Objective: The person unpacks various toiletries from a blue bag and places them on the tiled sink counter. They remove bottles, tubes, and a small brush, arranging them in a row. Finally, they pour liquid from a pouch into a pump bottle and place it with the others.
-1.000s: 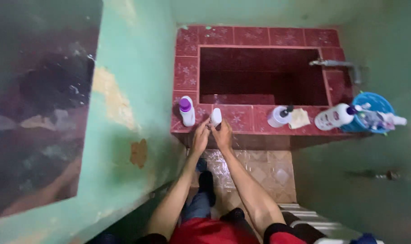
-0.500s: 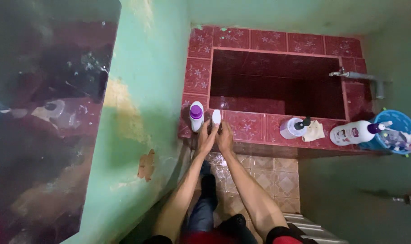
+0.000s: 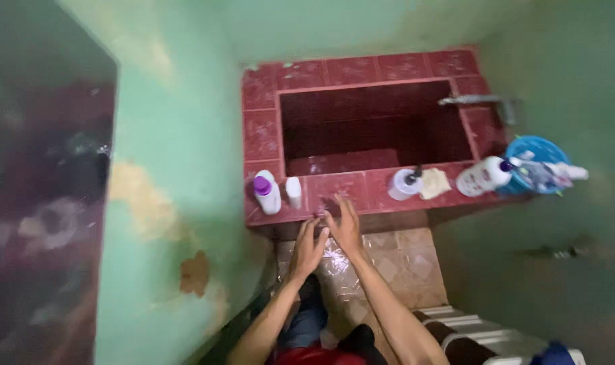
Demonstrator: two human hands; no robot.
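While both hands hang open and empty, left hand [image 3: 308, 247] and right hand [image 3: 346, 226] touching at the fingers, the small white bottle [image 3: 293, 191] stands upright on the red tiled ledge [image 3: 348, 186]; any regrasp should wrap its body squarely.

Two bare forearms extend from the lower frame edge; no sleeves, watch or rings are visible on them. The left hand [image 3: 309, 247] and right hand [image 3: 346, 226] are ungloved. A red garment [image 3: 307, 354] shows at the bottom centre, between the arms. Below the arms, the legs are covered in dark blue trousers [image 3: 306, 323], with black footwear [image 3: 312, 285] at the toe end. The picture is motion-blurred, so seams, fastenings and fabric texture cannot be made out.
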